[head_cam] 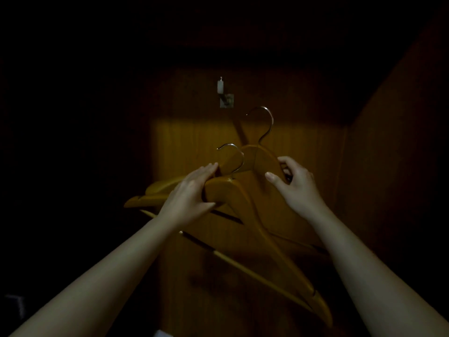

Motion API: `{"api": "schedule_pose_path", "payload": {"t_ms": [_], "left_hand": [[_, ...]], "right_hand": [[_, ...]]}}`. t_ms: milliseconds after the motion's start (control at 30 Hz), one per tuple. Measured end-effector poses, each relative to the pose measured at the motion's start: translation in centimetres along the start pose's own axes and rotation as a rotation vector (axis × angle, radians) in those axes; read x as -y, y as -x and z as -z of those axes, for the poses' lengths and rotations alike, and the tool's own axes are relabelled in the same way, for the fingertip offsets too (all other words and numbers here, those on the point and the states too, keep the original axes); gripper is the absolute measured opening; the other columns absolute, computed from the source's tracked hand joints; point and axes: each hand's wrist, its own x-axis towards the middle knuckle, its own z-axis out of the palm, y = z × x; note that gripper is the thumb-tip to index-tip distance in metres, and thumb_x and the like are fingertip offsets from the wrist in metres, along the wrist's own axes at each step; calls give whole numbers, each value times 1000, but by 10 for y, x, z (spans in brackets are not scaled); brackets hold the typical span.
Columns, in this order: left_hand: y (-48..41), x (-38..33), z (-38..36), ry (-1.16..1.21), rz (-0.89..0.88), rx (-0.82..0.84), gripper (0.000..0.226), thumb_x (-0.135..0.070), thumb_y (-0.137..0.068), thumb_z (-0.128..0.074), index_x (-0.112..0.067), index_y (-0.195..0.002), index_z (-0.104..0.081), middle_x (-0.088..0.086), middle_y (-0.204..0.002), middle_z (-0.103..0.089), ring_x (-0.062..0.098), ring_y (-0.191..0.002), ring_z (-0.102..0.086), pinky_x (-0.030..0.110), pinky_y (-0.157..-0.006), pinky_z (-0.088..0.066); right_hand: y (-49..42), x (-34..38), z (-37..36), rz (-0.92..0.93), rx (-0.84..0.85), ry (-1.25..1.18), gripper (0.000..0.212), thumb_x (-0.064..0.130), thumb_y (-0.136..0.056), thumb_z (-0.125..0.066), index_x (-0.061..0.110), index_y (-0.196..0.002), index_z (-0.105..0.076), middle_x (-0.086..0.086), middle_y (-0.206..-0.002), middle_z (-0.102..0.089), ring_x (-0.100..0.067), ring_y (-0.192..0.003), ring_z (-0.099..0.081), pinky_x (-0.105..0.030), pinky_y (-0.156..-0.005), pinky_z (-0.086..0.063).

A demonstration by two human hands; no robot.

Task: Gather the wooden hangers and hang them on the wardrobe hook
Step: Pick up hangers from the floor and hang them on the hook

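Note:
I hold two yellow wooden hangers inside a dark wooden wardrobe. My left hand (192, 193) grips the nearer hanger (245, 203) at its neck, its metal hook curling up just above my fingers. My right hand (295, 184) pinches the farther hanger (260, 158) at its right shoulder; its long metal hook (266, 122) rises toward the back panel. The wardrobe hook (224, 96), a small metal peg on a square plate, sits on the back panel above and left of both hangers, with nothing hanging on it.
The wardrobe's right side wall (393, 166) stands close to my right arm. The back panel (184, 142) is lit only in a band below the hook; the left side and top are too dark to read.

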Motion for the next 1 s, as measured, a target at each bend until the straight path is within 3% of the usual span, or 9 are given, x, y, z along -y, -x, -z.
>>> {"api": "schedule_pose_path", "payload": {"t_ms": [167,267,333,400,567,700,800,900,1000], "left_hand": [[-55,9,-6,-162,10,-38,88,-37,-79,-69,-25,-148,-16,0,-156,-21,17,-145,-17,48,-118,-18],[-83,17,-7,-216,32,-20,91,-39,-79,-68,-25,-149,-12,1,-158,-18,18,-146,-15,50,-118,-19],[-98,23,-8,-227,58,-10,92,-39,-79,-68,-26,-149,-10,0,-158,-16,18,-146,-13,50,-118,-18],[-112,29,-9,-225,76,-11,92,-39,-79,-68,-25,-149,-9,0,-158,-15,18,-146,-12,50,-118,-17],[-145,54,-7,-232,119,11,92,-37,-81,-68,-23,-150,-9,3,-158,-15,20,-146,-14,43,-119,-19],[-170,82,-5,-232,138,49,90,-32,-82,-68,-23,-150,-9,3,-158,-17,20,-145,-18,40,-117,-24],[-184,101,-8,-266,130,71,88,-27,-83,-66,-22,-150,-8,3,-158,-16,20,-145,-18,39,-116,-24],[-194,116,-15,-300,128,92,89,-26,-84,-65,-23,-150,-6,2,-158,-15,19,-145,-17,39,-116,-25],[-202,128,-22,-323,135,118,90,-26,-84,-65,-23,-150,-4,2,-159,-13,20,-146,-16,41,-117,-24]], "right_hand": [[-59,-23,0,23,12,-51,35,36,-89,-58,14,-116,-57,-7,-113,-66,-25,-109,-61,-50,-92,-50],[-91,-29,-1,18,54,-128,23,29,-91,-57,15,-108,-60,-3,-105,-66,-26,-106,-61,-41,-88,-52],[-110,-30,-3,30,73,-149,13,25,-92,-56,18,-102,-59,7,-92,-62,-18,-95,-61,-26,-76,-49],[-129,-32,-7,35,85,-160,11,22,-92,-56,17,-102,-59,9,-89,-61,-13,-88,-59,-23,-72,-46],[-173,-34,-28,18,114,-173,23,23,-92,-57,11,-112,-58,-3,-100,-61,-26,-96,-62,-39,-83,-52],[-209,-40,-51,10,125,-182,35,24,-89,-60,30,-123,-50,-8,-119,-54,-29,-112,-55,-46,-90,-52],[-227,-44,-65,12,99,-180,52,13,-91,-56,31,-138,-41,-8,-141,-41,-23,-127,-41,-38,-99,-44],[-238,-50,-79,23,115,-188,52,10,-94,-52,22,-142,-37,-5,-150,-35,-21,-138,-31,-28,-103,-30],[-246,-60,-89,13,113,-187,54,19,-91,-56,18,-141,-38,-5,-149,-38,-21,-140,-30,-35,-113,-26]]}}
